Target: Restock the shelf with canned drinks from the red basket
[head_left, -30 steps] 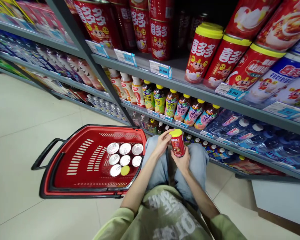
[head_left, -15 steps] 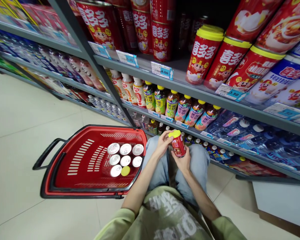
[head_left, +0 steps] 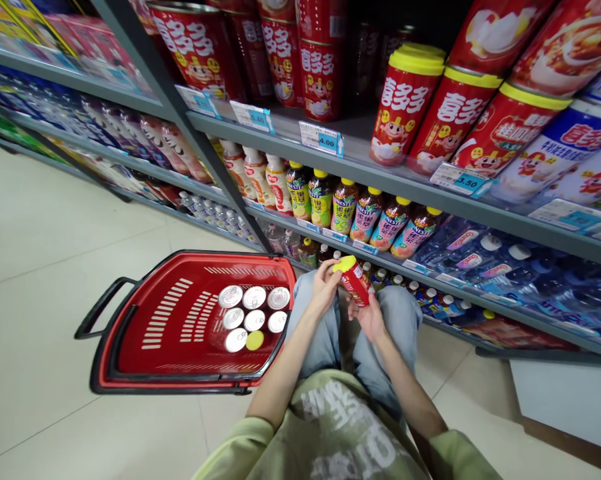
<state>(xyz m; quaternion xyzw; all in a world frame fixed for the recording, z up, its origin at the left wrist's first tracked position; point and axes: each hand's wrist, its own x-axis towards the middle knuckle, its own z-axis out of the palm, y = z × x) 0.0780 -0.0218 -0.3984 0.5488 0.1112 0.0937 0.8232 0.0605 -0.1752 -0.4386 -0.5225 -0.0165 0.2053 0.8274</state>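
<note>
Above my knees, a red can with a yellow lid is tilted, its lid end to the upper left. My left hand is closed on it near the lid. My right hand is at the lower end, its thumb along the side and its fingers partly underneath. To my left on the floor is a red shopping basket with a black handle. Several cans stand upright in it in rows, silver tops up, and one has a yellow lid.
Shelves rise in front, with more red cans on the upper level. Below them are tea bottles and water bottles. A white box-like surface is at the right. Pale floor tiles lie around the basket.
The can has tipped further, its lid end moving left. My right hand's fingers have loosened and spread around its lower end. The basket appears shifted slightly right in view.
</note>
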